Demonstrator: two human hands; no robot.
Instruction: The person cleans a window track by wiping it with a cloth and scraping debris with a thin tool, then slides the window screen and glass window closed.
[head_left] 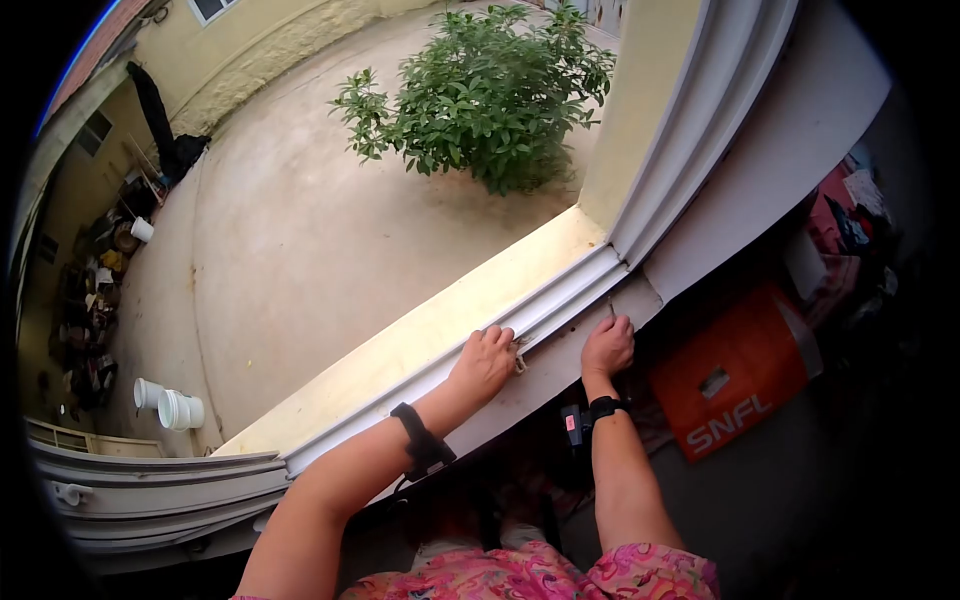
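My left hand (485,362) is closed, its fingers bent over the white window track (545,305). A small crumpled pale scrap (520,357), possibly cloth, sticks out beside its thumb. To the right, my right hand (608,347) makes a fist just above the inner sill (570,338), near the corner of the frame. From the top of that fist pokes a thin, dark, stick-like tool (611,304); the rest of it is hidden in my fingers. Both wrists wear black straps, the right one with a small device.
Outside lies a concrete yard with a leafy bush (490,95) and two white buckets (180,410). Sliding window panels (170,500) are stacked at the lower left. Below the sill on the right sits an orange bag (735,370) with white letters, near piled fabric.
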